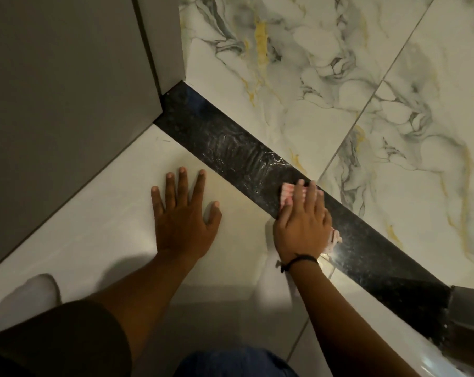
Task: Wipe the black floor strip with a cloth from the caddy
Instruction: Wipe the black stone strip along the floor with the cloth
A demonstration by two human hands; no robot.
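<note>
Your right hand (301, 227) lies flat on the cloth (287, 195), pressing it down onto the strip (230, 148). Its grip is not a closed one: the fingers are stretched forward over the cloth, palm down, holding it against the floor rather than pinching it. The cloth is pale pink and white; one edge shows beyond your fingertips and another bit pokes out by the heel of your hand, on the right side. A dark band (298, 261) circles that wrist.

Your left hand (184, 213) is spread wide, empty, planted palm down on the plain tile (108, 213) just beside the strip, not touching it. It stands near the right hand but apart from it.

The strip runs diagonally from the grey wall corner (159, 50) at upper left down to lower right, between the plain tile on your side and the marble tile (339, 77) with grey and yellow veins on the far side. Wet streaks (257, 161) shine on the strip just ahead of the cloth, towards the wall. A bright glare sits on the strip just behind your right wrist. At the lower right end the strip meets a grey edge (469, 308).
</note>
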